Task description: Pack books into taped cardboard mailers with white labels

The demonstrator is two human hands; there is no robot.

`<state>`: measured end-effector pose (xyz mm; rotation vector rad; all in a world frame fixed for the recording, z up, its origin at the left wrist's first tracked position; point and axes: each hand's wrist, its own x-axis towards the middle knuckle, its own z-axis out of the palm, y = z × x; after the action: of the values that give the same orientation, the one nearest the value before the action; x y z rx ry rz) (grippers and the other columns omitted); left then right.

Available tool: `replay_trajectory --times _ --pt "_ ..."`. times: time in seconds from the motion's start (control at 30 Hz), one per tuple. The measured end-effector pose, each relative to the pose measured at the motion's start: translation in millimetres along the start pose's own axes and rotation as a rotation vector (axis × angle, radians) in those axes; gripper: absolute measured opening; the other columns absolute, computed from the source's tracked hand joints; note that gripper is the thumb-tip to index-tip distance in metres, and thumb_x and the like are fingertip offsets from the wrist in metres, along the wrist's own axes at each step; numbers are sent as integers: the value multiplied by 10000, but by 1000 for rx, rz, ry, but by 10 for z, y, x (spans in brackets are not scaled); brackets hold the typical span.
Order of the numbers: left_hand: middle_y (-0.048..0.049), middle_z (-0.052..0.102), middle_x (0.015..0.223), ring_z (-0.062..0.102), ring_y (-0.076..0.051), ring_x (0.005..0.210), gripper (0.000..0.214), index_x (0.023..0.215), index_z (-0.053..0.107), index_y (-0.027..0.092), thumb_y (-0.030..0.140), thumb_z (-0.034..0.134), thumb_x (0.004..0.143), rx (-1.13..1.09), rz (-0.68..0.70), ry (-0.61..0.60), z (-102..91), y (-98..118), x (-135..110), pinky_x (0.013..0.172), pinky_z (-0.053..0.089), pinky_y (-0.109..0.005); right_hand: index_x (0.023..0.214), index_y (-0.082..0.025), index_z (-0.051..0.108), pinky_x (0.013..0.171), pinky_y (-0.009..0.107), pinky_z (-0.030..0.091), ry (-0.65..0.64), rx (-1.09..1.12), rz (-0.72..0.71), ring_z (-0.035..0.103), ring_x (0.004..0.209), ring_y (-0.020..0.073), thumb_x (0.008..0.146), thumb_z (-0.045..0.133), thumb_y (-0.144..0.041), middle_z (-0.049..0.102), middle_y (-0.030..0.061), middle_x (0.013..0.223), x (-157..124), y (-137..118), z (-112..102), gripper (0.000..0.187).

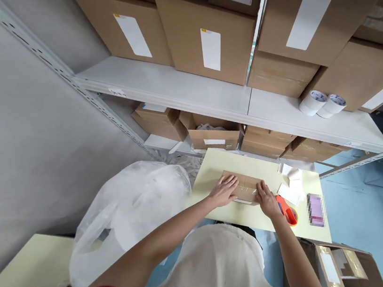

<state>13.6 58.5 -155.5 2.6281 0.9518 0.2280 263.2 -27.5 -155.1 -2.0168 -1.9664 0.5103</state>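
A small flat cardboard box [242, 185] with clear tape across its top lies on a pale yellow table [217, 164]. My left hand [225, 190] lies flat on the box's left part, fingers stretched out. My right hand [266, 198] presses flat on its right end, fingers spread. Neither hand grips anything. A red tape dispenser [288, 213] rests on the table just right of my right wrist.
White paper labels [291, 183] and a blurred purple item [315, 209] lie at the table's right. A big clear plastic bag [130, 220] bulges at left. Shelves ahead hold cardboard boxes [206, 41] and two tape rolls [321, 104]. An open carton [346, 279] stands at lower right.
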Motion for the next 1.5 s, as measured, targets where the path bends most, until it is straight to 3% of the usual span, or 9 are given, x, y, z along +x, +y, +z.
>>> replay_trajectory --times 0.17,0.3,0.5,0.7,0.83,0.97,1.17,1.37,1.5 --pt "-142 331 1546 265 -298 1446 764 1519 242 193 461 552 874 -1 10 -22 91 -60 24 1194 107 -506 1350 -173 499 936 456 491 227 -14 323 557 1216 310 925 393 -405 552 169 1354 -359 389 -17 496" --pt "-152 300 1556 244 -306 1453 801 1521 236 178 433 599 855 19 6 -43 131 -73 3 1196 124 -493 1026 -158 664 782 426 519 83 -186 607 672 947 339 809 586 -413 709 189 965 -662 742 55 344" --pt "-129 300 1559 234 -303 1456 788 1517 253 212 414 618 849 4 0 -69 110 -69 17 1199 131 -470 1224 -79 542 706 411 503 -31 -93 825 699 863 355 782 611 -332 726 229 917 -657 811 68 514" --pt "-124 325 1550 248 -297 1453 758 1499 296 210 391 631 843 -18 4 -72 125 -35 -4 1196 122 -472 1122 -151 654 825 395 507 235 336 585 663 965 296 793 500 -405 724 128 1025 -575 756 -447 444" --pt "-136 337 1544 250 -296 1452 746 1488 319 184 421 618 847 -53 40 -63 138 59 -95 1193 120 -464 954 -148 682 686 319 496 411 608 391 617 770 218 816 453 -480 702 67 844 -318 365 -819 427" --pt "-155 322 1548 234 -305 1456 815 1496 297 161 526 596 831 -95 61 -61 134 178 -202 1191 89 -474 582 -192 518 471 252 352 230 700 275 405 497 122 815 473 -607 471 -14 517 47 -136 -924 478" --pt "-158 349 1531 261 -315 1445 736 1442 405 142 521 582 837 -341 -35 -40 35 291 -216 1191 103 -500 478 -207 420 446 245 274 -18 427 149 316 484 100 786 477 -680 358 -33 462 323 -411 -832 567" --pt "-106 629 1301 529 -250 1277 427 1164 659 185 472 467 914 -1038 -426 206 -173 427 -52 1093 378 -387 478 -223 316 438 252 269 -98 313 108 290 471 97 801 407 -722 314 -39 449 313 -317 -865 601" --pt "-106 699 1168 695 -235 1007 363 1113 655 178 428 594 857 -1499 -739 113 -276 516 116 893 520 -352 495 -232 289 445 261 272 -100 320 91 289 470 98 804 349 -752 309 -37 467 271 -271 -861 608"
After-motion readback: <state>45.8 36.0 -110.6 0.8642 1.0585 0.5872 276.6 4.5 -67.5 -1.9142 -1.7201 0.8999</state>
